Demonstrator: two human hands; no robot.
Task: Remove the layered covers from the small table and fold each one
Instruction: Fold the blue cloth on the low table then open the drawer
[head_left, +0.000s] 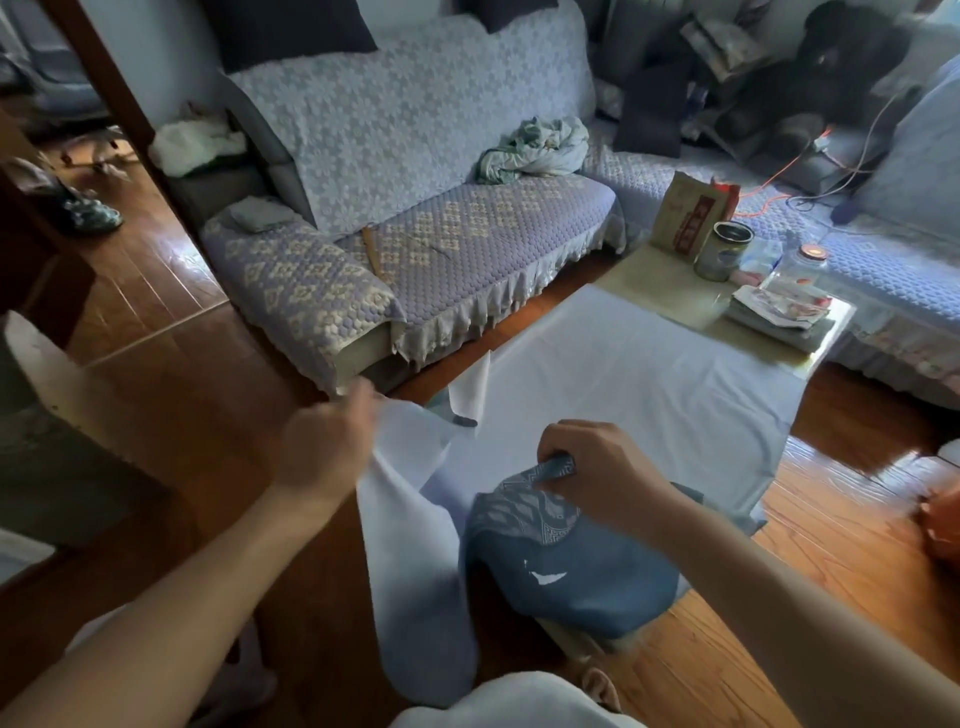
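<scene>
A pale white cover (649, 379) lies spread over the low table (670, 291), hanging off its near and right sides. My left hand (322, 447) grips its near left corner, lifted off the table and pulled left. Below it a blue patterned cover (566, 566) bulges over the table's near end. My right hand (597, 467) pinches a patterned edge of this blue cover and holds it up. The rest of the blue cover is hidden under the white one.
A tin can (724, 249), a paper bag (685, 213), a glass jar (802, 265) and a stack of papers (779, 317) stand on the table's far end. A sofa (415, 208) with a crumpled cloth (535, 150) runs behind. Wooden floor (171, 395) lies to the left.
</scene>
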